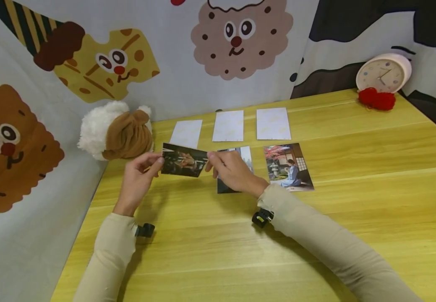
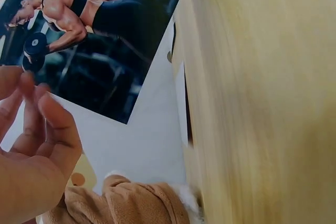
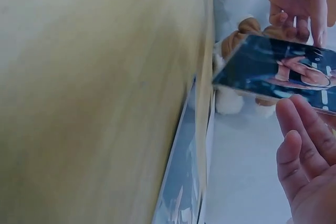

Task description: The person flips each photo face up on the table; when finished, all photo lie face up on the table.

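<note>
A dark photo print of a person lifting a dumbbell is held above the table between both hands. The left hand pinches its left end between thumb and fingers. At its opposite end the right hand grips the edge, thumb on top. In the left wrist view the dumbbell photo is seen from its printed side. Below the right hand lies a second photo, mostly covered by that hand. To its right is a third photo of a seated person in a blue robe, its lower edge near the right sleeve.
Three white cards, a left one, a middle one and a right one, lie in a row behind the photos. A brown and white plush toy sits at the left edge. Red yarn lies before a round clock.
</note>
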Motion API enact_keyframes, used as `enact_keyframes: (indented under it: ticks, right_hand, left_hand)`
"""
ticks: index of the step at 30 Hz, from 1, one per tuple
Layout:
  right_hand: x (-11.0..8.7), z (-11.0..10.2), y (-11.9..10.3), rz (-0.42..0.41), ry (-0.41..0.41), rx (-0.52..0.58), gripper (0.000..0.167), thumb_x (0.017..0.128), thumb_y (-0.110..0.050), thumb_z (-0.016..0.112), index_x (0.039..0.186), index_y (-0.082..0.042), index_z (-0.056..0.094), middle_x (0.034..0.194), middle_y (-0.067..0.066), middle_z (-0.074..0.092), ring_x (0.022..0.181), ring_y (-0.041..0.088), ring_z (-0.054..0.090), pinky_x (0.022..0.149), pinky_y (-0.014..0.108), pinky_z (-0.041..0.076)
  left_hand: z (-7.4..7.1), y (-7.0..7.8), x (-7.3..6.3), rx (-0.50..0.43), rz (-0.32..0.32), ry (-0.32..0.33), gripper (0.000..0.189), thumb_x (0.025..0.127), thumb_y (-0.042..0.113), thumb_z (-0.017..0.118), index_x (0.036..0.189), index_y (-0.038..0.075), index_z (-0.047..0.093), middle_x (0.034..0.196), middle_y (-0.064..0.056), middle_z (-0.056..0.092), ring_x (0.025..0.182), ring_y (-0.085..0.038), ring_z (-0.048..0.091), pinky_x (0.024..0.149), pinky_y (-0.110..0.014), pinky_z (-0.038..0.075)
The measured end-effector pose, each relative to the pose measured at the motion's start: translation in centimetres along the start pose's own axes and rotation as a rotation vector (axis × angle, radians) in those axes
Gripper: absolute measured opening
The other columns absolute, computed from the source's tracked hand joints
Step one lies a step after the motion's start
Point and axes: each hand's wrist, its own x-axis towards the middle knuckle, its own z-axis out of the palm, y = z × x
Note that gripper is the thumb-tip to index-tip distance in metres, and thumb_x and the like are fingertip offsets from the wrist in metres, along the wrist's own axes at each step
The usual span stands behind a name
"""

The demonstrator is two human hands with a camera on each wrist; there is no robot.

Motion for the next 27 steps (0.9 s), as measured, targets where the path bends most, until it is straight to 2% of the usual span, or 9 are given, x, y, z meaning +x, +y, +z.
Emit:
enact_keyframes:
  ticks: [4,8,10,14,17,19,22,25,27]
  right_hand:
    - [0.2,-0.1,-0.2,0.071,0.009,0.058,0.057,0.112,-0.022,0.03,0.079,-0.006,0.074,0.07,0.017,0.072,0.059,0.03,0.068,0.05,0.029,0.045]
    - [0.4,-0.1,-0.2,0.11,0.009,0.091,0.058,0.112,-0.025,0.03,0.08,-0.002,0.073,0.074,0.018,0.073,0.058,0.031,0.068,0.046,0.027,0.042]
    - [0.5,-0.1,-0.2,0.12,0.007,0.106,0.058,0.112,-0.026,0.031,0.08,0.0,0.072,0.076,0.018,0.073,0.058,0.032,0.068,0.045,0.028,0.042]
    - [0.7,0.0,0.0,0.14,0.008,0.132,0.054,0.111,-0.026,0.033,0.079,0.0,0.069,0.078,0.018,0.072,0.059,0.033,0.068,0.045,0.028,0.045]
    - [0.8,0.1,0.2,0.168,0.001,0.152,0.044,0.11,-0.024,0.038,0.083,-0.002,0.064,0.078,0.016,0.071,0.061,0.035,0.068,0.044,0.027,0.043]
    - [0.7,0.1,0.2,0.194,-0.008,0.166,0.034,0.109,-0.023,0.042,0.093,-0.002,0.063,0.079,0.017,0.071,0.062,0.037,0.068,0.042,0.026,0.039]
    - [0.7,0.1,0.1,0.246,-0.01,0.195,0.029,0.107,-0.023,0.047,0.125,-0.002,0.057,0.083,0.019,0.072,0.065,0.039,0.068,0.042,0.026,0.035]
    - [0.7,0.3,0.0,0.283,-0.006,0.215,0.053,0.106,-0.021,0.051,0.154,-0.01,0.034,0.093,0.018,0.074,0.068,0.039,0.069,0.051,0.026,0.046]
    - [0.7,0.4,-0.1,0.286,-0.004,0.219,0.067,0.104,-0.019,0.055,0.161,-0.016,0.019,0.102,0.016,0.074,0.071,0.038,0.07,0.062,0.03,0.055]
  left_hand:
    - [0.2,0.2,0.2,0.023,-0.007,0.026,0.029,0.1,0.025,0.063,0.118,0.005,0.072,0.089,0.012,0.064,0.076,-0.007,0.054,0.058,-0.02,0.043]
    - [0.2,0.1,0.3,0.005,-0.036,0.02,0.031,0.1,0.024,0.063,0.121,0.002,0.071,0.101,0.02,0.064,0.097,0.001,0.06,0.073,-0.013,0.05]
    - [0.3,0.0,0.3,0.0,-0.054,0.012,0.033,0.1,0.024,0.063,0.123,0.002,0.07,0.103,0.023,0.065,0.101,0.002,0.062,0.078,-0.013,0.053]
    - [0.4,-0.2,0.4,-0.001,-0.053,0.022,0.031,0.099,0.024,0.065,0.123,0.005,0.07,0.094,0.023,0.067,0.092,0.001,0.064,0.076,-0.015,0.052]
    - [0.6,-0.5,0.4,0.0,-0.011,0.05,0.029,0.097,0.021,0.068,0.124,0.01,0.071,0.084,0.021,0.068,0.083,-0.002,0.065,0.074,-0.016,0.052]
    - [0.8,-0.7,0.4,0.003,0.016,0.074,0.028,0.096,0.018,0.069,0.124,0.012,0.072,0.079,0.019,0.068,0.078,-0.004,0.064,0.074,-0.016,0.052]
    - [1.0,-1.0,0.5,-0.001,0.034,0.106,0.024,0.096,0.014,0.069,0.119,0.01,0.074,0.085,0.019,0.071,0.08,-0.004,0.065,0.071,-0.016,0.053]
    - [1.1,-1.1,0.5,0.001,0.014,0.122,0.02,0.097,0.012,0.067,0.114,0.007,0.076,0.096,0.015,0.074,0.087,-0.001,0.067,0.072,-0.014,0.053]
    - [1.2,-1.1,0.5,0.001,-0.007,0.134,0.019,0.097,0.011,0.066,0.113,0.006,0.077,0.102,0.01,0.075,0.091,0.0,0.067,0.074,-0.013,0.054]
